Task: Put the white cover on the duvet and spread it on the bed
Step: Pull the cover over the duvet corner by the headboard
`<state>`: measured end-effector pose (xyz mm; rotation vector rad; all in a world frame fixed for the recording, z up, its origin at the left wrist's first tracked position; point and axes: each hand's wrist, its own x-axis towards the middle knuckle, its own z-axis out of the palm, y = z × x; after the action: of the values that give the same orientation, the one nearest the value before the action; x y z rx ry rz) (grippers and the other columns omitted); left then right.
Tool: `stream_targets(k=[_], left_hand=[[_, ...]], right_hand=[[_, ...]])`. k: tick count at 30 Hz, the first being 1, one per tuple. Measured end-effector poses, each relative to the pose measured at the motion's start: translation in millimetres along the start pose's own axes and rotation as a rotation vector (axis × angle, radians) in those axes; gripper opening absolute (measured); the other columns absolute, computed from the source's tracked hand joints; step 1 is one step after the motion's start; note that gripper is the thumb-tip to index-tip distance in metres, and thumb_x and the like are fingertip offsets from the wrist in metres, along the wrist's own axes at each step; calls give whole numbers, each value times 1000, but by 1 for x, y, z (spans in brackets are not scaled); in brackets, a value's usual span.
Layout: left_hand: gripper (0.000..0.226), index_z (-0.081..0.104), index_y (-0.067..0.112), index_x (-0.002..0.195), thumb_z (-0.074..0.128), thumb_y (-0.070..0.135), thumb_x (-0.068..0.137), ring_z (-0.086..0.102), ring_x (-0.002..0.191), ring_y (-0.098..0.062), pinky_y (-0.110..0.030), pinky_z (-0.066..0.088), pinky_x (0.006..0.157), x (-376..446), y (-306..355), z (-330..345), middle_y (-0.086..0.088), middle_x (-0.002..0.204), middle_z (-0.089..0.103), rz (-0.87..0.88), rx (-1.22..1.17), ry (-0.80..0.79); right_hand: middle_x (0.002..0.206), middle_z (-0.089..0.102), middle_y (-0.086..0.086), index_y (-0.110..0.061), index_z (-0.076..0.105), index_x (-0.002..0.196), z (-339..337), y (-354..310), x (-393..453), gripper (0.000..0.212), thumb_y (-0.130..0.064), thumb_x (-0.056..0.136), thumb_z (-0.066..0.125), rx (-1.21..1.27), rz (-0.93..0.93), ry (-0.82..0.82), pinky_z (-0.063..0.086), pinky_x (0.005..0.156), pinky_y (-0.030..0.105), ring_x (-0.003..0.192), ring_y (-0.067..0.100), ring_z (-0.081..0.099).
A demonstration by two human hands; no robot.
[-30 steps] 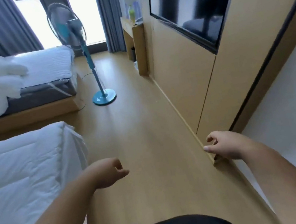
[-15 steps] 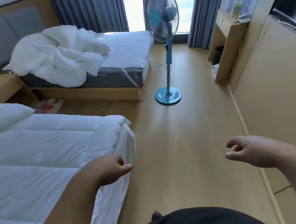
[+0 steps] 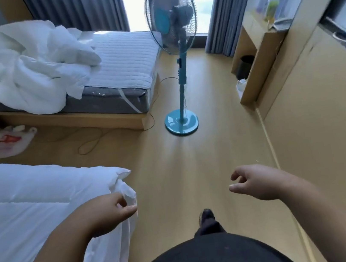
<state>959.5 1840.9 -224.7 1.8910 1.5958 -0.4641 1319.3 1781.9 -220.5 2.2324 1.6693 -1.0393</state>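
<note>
Hands, left hand (image 3: 103,213) and right hand (image 3: 258,182), hang loosely curled and empty as the view has swung toward the heaped white duvet (image 3: 23,65) on the bed (image 3: 118,98) far ahead of them, likely the next stop.

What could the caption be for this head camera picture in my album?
Two empty hands, left and right, hover between a made bed and a blue fan.
</note>
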Motion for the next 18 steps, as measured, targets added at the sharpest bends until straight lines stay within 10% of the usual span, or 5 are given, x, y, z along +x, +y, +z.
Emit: stream_targets(k=[10,18], left_hand=[[36,61,28,113,48,56,95,58,100,-8,-28,48,89,141,55,-119,12,111,63,-176,-204,64],[40,57,31,116,46,62,94,57,98,-6,-27,47,86,197,-22,-165,14,110,62,-407,-323,12]], right_hand=[[127,63,-7,-30,53,133,-164,-77,218,48,-57,95,55,-322,-231,-63,47,93,32,111,18,59],[114,62,-9,-31,56,127,-213,-189,347,45,-61,93,55,-455,-392,-106,49,94,33,103,16,58]])
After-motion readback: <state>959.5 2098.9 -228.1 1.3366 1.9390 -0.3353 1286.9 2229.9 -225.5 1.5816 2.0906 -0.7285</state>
